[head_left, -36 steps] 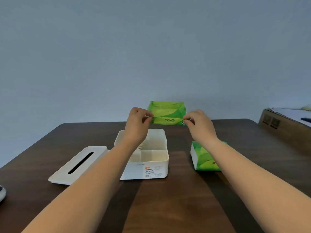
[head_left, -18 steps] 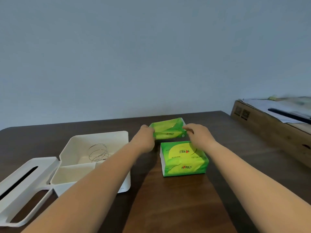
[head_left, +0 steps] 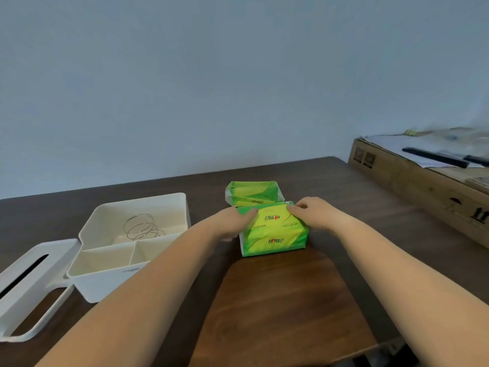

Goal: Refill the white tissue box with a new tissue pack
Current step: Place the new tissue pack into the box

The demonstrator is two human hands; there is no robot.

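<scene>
A full green tissue pack [head_left: 274, 231] lies on the dark wooden table [head_left: 277, 300]. My left hand [head_left: 232, 221] rests against its left end and my right hand [head_left: 313, 213] lies on its right top corner, fingers bent onto the wrapper. Just behind it an empty-looking green wrapper [head_left: 251, 193] lies on the table, free of both hands. The open white tissue box [head_left: 105, 263] stands to the left with a wire spring [head_left: 141, 229] inside. Its slotted white lid [head_left: 29, 284] lies further left.
A long cardboard box [head_left: 423, 192] with papers and dark objects on top runs along the right side of the table. A plain wall stands behind the table's far edge.
Both hands let go of the flat green wrapper, which now lies on the table, and came down onto the full green pack. The view swung to the right.
</scene>
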